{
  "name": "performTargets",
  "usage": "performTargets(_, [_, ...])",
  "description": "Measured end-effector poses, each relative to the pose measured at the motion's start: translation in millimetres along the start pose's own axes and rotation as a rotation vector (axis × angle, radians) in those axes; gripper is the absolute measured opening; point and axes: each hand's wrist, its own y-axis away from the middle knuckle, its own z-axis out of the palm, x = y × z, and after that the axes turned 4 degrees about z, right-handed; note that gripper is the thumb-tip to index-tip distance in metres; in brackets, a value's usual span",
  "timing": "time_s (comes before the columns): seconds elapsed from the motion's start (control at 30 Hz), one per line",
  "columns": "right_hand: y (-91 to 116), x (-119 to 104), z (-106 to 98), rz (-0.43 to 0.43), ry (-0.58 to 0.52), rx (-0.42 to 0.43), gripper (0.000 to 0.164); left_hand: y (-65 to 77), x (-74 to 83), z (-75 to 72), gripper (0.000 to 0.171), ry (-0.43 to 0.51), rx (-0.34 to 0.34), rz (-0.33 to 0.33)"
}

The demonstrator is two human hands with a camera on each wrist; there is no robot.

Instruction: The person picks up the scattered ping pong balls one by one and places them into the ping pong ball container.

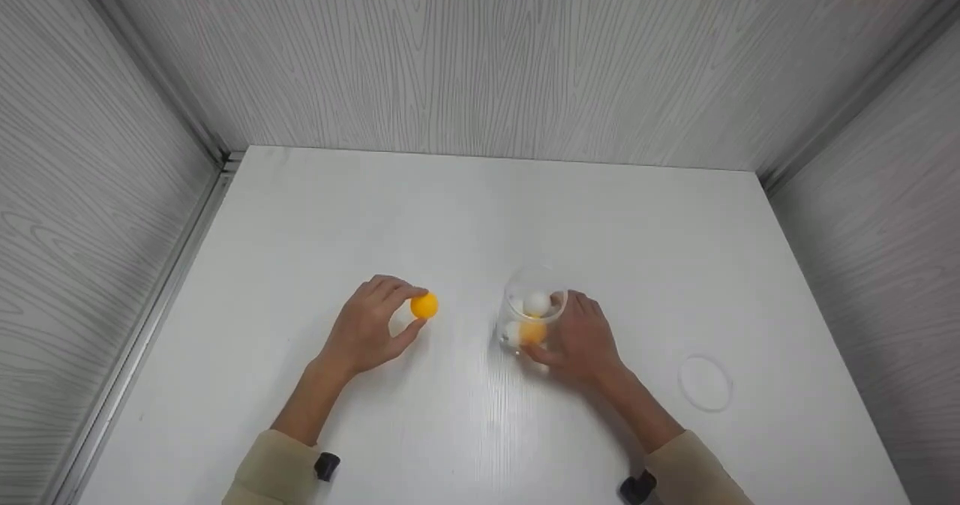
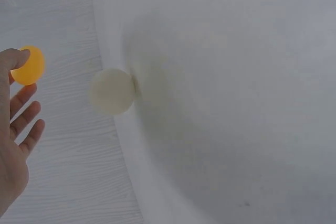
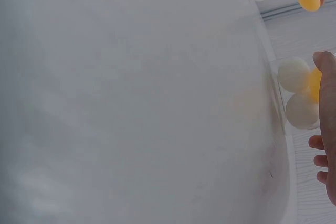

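Between thumb and fingertips, my left hand (image 1: 369, 326) pinches an orange ping-pong ball (image 1: 424, 305) above the table. My right hand (image 1: 581, 338) grips the right side of a clear jar (image 1: 508, 306) that has no cover on top. Inside the jar lie several balls, among them a white ball (image 1: 536, 303) and an orange ball (image 1: 533, 332). In the left wrist view, a loose white ball (image 2: 112, 92) rests on the table near the left hand. That ball is not visible in the head view, and my right fingers are partly hidden behind the jar.
A thin clear ring, perhaps a lid (image 1: 705, 383), lies flat on the white table (image 1: 420, 220) to the right of my right forearm. Grey wood-grain panels (image 1: 480, 62) stand behind the table and on both sides.
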Motion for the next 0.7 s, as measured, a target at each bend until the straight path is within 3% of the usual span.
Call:
performTargets(0.3, [-1, 1, 0, -0.014, -0.008, 0.023, 0.081, -13.3, 10.0, 6.5, 0.036, 0.032, 0.017, 0.028])
performTargets(0.7, [0, -2, 0, 0.022, -0.020, -0.020, 0.080, -32.0, 26.3, 16.5, 0.037, 0.068, 0.008, 0.085])
